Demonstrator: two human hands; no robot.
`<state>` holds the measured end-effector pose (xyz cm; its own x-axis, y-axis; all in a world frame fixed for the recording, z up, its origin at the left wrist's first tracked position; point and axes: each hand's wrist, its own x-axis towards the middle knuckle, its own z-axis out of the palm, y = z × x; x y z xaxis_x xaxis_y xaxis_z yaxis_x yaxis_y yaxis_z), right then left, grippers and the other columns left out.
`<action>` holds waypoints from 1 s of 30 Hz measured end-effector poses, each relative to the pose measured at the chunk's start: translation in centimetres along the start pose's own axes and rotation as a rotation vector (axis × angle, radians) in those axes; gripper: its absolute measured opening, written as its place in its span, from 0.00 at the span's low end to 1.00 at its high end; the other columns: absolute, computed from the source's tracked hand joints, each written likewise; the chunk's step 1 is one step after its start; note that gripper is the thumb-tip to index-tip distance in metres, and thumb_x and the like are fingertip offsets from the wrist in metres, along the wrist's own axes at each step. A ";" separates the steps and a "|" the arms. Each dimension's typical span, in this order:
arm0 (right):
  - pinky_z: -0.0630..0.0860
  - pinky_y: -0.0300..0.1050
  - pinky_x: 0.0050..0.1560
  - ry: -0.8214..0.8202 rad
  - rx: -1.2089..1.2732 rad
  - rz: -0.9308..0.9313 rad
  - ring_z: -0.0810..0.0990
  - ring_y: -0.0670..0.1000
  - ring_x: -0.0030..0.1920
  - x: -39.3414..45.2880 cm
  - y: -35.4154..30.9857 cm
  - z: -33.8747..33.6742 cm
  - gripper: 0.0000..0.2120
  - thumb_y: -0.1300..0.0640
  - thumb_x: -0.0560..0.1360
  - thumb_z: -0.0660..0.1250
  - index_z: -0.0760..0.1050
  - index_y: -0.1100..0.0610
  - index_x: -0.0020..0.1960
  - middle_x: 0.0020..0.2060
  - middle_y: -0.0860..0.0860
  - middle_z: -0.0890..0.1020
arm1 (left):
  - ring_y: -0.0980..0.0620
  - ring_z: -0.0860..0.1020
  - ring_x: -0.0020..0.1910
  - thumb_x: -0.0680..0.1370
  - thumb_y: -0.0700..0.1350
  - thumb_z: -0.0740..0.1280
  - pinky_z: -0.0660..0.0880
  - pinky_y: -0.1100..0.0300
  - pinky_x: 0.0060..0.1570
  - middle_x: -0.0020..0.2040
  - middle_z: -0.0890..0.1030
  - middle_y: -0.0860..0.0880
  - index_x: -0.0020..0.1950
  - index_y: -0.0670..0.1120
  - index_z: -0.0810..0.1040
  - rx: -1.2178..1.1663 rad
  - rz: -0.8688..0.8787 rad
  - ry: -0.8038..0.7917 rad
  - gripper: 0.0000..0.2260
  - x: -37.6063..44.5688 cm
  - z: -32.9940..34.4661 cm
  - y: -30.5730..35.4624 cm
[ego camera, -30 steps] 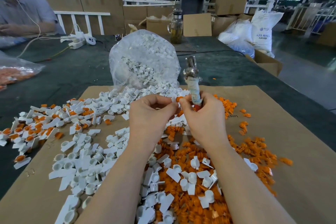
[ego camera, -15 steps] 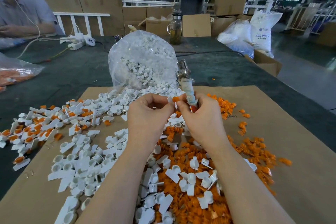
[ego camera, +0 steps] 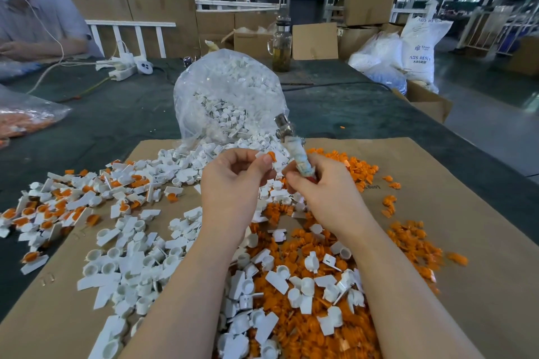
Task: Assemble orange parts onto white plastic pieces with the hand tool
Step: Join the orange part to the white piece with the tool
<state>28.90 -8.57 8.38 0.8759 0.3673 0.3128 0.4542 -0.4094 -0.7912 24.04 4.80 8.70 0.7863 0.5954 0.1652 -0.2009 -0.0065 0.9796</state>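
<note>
My left hand [ego camera: 233,183] pinches a white plastic piece [ego camera: 272,161] with an orange part [ego camera: 271,155] seated, above the cardboard sheet [ego camera: 481,242]. My right hand [ego camera: 323,192] grips the hand tool [ego camera: 294,148] beside it. Far right, a sack [ego camera: 420,49] reads "ABS RESIN".

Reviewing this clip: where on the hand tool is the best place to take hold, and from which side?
Hold the hand tool on its cloth-wrapped lower shaft, from the right, as the right hand does now. The wrap looks padded, and the metal head tilts up and away to the left, staying free. That leaves the white piece with its orange part to the left hand.
</note>
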 end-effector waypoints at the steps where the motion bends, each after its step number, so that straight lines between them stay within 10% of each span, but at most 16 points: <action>1: 0.77 0.57 0.46 -0.038 0.005 0.014 0.79 0.53 0.42 -0.1 0.0 -0.2 0.07 0.52 0.78 0.65 0.77 0.55 0.48 0.40 0.53 0.81 | 0.54 0.85 0.35 0.75 0.40 0.73 0.78 0.67 0.37 0.32 0.84 0.52 0.42 0.45 0.80 -0.019 0.005 0.000 0.04 0.0 -0.1 0.0; 16: 0.77 0.60 0.55 -0.326 -0.053 0.041 0.81 0.53 0.48 -0.4 -0.1 -0.7 0.06 0.55 0.78 0.66 0.77 0.54 0.54 0.47 0.53 0.81 | 0.59 0.81 0.32 0.77 0.36 0.70 0.78 0.68 0.38 0.32 0.82 0.54 0.44 0.42 0.79 -0.152 0.081 -0.034 0.04 0.6 -0.9 0.2; 30: 0.67 0.38 0.28 -0.240 -0.170 -0.033 0.73 0.41 0.31 -0.1 0.6 0.4 0.07 0.60 0.75 0.63 0.73 0.49 0.41 0.30 0.46 0.75 | 0.59 0.80 0.30 0.77 0.35 0.69 0.78 0.67 0.36 0.31 0.82 0.54 0.42 0.43 0.79 -0.222 0.020 -0.028 0.05 0.7 -0.9 0.2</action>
<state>29.01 -8.50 7.61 0.8058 0.5617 0.1877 0.5205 -0.5206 -0.6768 23.99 5.96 8.93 0.7961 0.5745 0.1901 -0.3376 0.1610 0.9274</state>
